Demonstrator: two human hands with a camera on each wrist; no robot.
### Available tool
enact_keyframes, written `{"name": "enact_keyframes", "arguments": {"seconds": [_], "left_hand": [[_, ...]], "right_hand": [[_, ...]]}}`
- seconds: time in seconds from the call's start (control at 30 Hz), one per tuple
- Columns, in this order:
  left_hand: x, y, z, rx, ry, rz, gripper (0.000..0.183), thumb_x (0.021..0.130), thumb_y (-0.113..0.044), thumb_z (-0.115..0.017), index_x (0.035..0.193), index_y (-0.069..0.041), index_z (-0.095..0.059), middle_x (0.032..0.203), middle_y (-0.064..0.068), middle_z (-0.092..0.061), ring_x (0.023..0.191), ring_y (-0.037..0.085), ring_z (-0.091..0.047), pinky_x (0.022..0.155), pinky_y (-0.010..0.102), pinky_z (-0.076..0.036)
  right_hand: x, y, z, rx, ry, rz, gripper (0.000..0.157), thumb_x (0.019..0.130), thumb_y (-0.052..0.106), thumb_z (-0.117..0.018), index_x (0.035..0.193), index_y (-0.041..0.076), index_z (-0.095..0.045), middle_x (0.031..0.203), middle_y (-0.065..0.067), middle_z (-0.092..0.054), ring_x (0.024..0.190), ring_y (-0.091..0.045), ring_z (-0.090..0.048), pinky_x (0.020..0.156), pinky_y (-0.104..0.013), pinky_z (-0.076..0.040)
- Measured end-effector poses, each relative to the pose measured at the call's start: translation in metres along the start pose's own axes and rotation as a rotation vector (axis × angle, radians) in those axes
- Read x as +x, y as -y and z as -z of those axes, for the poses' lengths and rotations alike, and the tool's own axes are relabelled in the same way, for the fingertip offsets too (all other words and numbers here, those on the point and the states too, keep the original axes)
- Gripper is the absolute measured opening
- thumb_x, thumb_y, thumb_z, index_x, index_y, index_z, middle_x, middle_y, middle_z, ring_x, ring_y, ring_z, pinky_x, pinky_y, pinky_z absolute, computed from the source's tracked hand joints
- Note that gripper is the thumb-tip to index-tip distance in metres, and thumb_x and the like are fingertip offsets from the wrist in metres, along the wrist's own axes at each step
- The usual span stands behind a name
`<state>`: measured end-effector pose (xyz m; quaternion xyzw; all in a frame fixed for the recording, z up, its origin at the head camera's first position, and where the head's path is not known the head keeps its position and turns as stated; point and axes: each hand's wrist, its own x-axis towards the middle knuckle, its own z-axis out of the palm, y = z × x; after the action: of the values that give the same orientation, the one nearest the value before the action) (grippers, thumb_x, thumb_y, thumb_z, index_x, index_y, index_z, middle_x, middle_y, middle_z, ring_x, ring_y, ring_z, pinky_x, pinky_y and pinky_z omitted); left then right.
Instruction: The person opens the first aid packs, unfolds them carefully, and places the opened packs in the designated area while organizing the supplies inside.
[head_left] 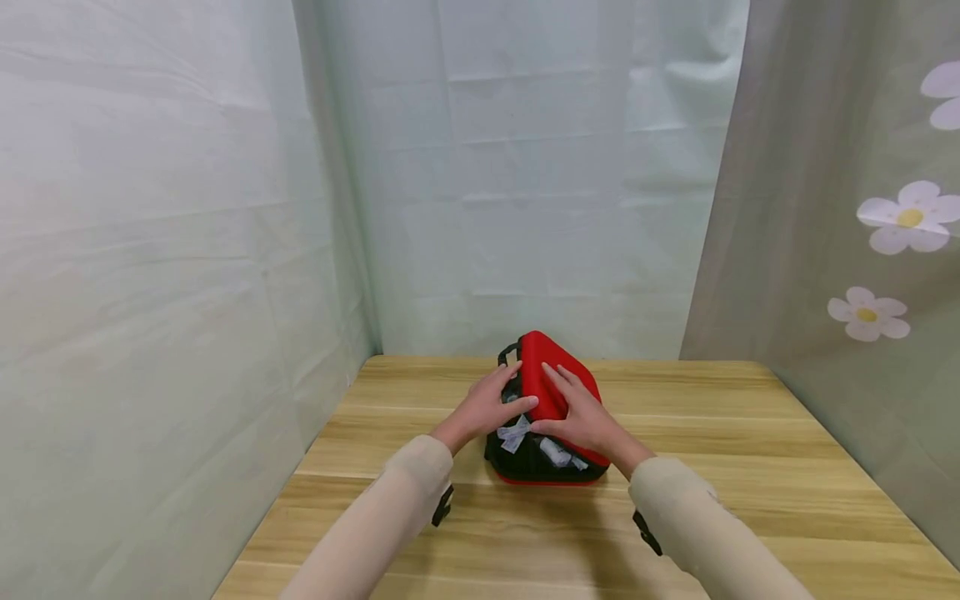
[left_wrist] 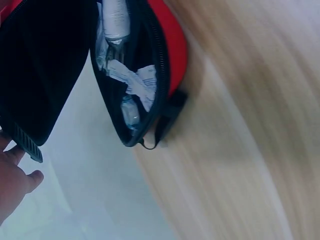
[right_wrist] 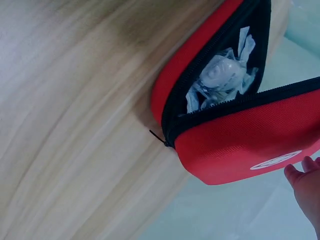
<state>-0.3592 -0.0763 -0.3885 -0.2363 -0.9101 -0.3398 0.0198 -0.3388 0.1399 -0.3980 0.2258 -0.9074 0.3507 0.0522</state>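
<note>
A red zippered case (head_left: 558, 379) sits partly unzipped on the table, its lid tilted up over the base. Inside lie white paper and clear plastic packets (right_wrist: 222, 72), one with a white roll (left_wrist: 116, 19). My left hand (head_left: 483, 410) is at the lid's left edge, fingers extended; in the left wrist view its fingertips touch the black ribbed handle (left_wrist: 26, 142), with the thumb apart. My right hand (head_left: 588, 421) rests spread on the lid's red outer face, near a white oval mark (right_wrist: 276, 160) in the right wrist view.
The wooden table (head_left: 720, 483) extends on both sides of the case. Pale curtains (head_left: 525, 183) stand behind and to the left; a grey one with white flowers (head_left: 911, 218) hangs at the right. A zipper pull (right_wrist: 157, 137) sticks out at the case's corner.
</note>
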Motion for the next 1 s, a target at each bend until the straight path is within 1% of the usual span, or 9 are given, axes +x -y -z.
{"name": "enact_keyframes", "arguments": {"seconds": [0.13,0.27,0.37,0.57,0.67,0.77,0.87,0.97,1.0], "left_hand": [[0.004,-0.009,0.002,0.004,-0.007,-0.034,0.068,0.101,-0.045,-0.049,0.158,-0.016,-0.026,0.158,0.009,-0.034,0.148,0.033,-0.02,0.114,0.061,-0.018],[0.008,-0.017,0.004,0.015,0.003,-0.035,0.061,0.103,-0.038,-0.044,0.158,-0.015,-0.028,0.158,0.008,-0.033,0.149,0.031,-0.019,0.116,0.059,-0.013],[0.011,-0.02,0.004,0.036,0.017,-0.03,0.061,0.103,-0.037,-0.042,0.157,-0.014,-0.029,0.159,0.008,-0.032,0.149,0.031,-0.018,0.117,0.057,-0.01],[0.013,-0.018,0.003,0.048,0.018,-0.034,0.059,0.103,-0.037,-0.041,0.157,-0.014,-0.03,0.158,0.008,-0.034,0.149,0.031,-0.017,0.118,0.055,-0.007],[0.013,-0.016,0.003,0.035,-0.013,-0.048,0.058,0.104,-0.034,-0.041,0.156,-0.012,-0.03,0.158,0.01,-0.033,0.148,0.031,-0.02,0.117,0.055,-0.011],[0.012,-0.011,0.003,0.019,-0.057,-0.043,0.057,0.105,-0.032,-0.041,0.156,-0.01,-0.031,0.158,0.012,-0.032,0.146,0.032,-0.024,0.117,0.055,-0.016],[0.011,-0.001,0.001,0.017,-0.105,-0.015,0.056,0.105,-0.031,-0.042,0.154,-0.006,-0.033,0.157,0.015,-0.033,0.145,0.033,-0.028,0.116,0.054,-0.02],[0.009,0.011,0.0,0.022,-0.127,0.014,0.059,0.104,-0.033,-0.045,0.153,-0.003,-0.034,0.156,0.018,-0.034,0.144,0.035,-0.029,0.116,0.053,-0.022],[0.008,0.015,-0.001,0.026,-0.123,0.028,0.061,0.103,-0.035,-0.047,0.153,-0.003,-0.034,0.156,0.018,-0.034,0.144,0.035,-0.03,0.116,0.052,-0.023]], "right_hand": [[0.0,0.002,0.004,0.0,-0.016,0.029,0.09,0.084,0.039,-0.078,0.158,0.021,-0.03,0.162,-0.017,-0.017,0.143,-0.041,-0.025,0.102,-0.061,-0.04],[-0.001,0.0,0.007,-0.03,-0.024,0.026,0.084,0.084,0.041,-0.077,0.155,0.019,-0.037,0.162,-0.016,-0.021,0.142,-0.041,-0.028,0.101,-0.062,-0.04],[-0.002,-0.001,0.01,-0.047,-0.026,0.033,0.082,0.085,0.043,-0.076,0.154,0.019,-0.039,0.161,-0.016,-0.024,0.141,-0.042,-0.029,0.101,-0.062,-0.04],[-0.004,-0.002,0.014,-0.035,-0.037,0.06,0.077,0.088,0.037,-0.075,0.153,0.017,-0.039,0.159,-0.017,-0.029,0.14,-0.043,-0.03,0.101,-0.063,-0.04],[-0.005,-0.002,0.016,-0.024,-0.039,0.053,0.076,0.089,0.037,-0.074,0.153,0.016,-0.039,0.159,-0.017,-0.029,0.14,-0.044,-0.031,0.101,-0.062,-0.041],[-0.006,-0.001,0.018,-0.017,-0.042,0.043,0.077,0.089,0.039,-0.073,0.154,0.016,-0.038,0.159,-0.017,-0.029,0.14,-0.043,-0.032,0.101,-0.061,-0.041],[-0.007,-0.003,0.02,-0.017,-0.052,0.042,0.078,0.09,0.04,-0.072,0.154,0.016,-0.037,0.159,-0.017,-0.029,0.139,-0.043,-0.033,0.101,-0.06,-0.042],[-0.007,-0.005,0.023,-0.018,-0.064,0.036,0.078,0.09,0.04,-0.071,0.155,0.016,-0.035,0.159,-0.017,-0.029,0.139,-0.043,-0.033,0.099,-0.059,-0.044],[-0.007,-0.006,0.024,-0.017,-0.067,0.033,0.077,0.091,0.04,-0.071,0.155,0.016,-0.035,0.159,-0.017,-0.029,0.139,-0.043,-0.033,0.098,-0.059,-0.045]]}}
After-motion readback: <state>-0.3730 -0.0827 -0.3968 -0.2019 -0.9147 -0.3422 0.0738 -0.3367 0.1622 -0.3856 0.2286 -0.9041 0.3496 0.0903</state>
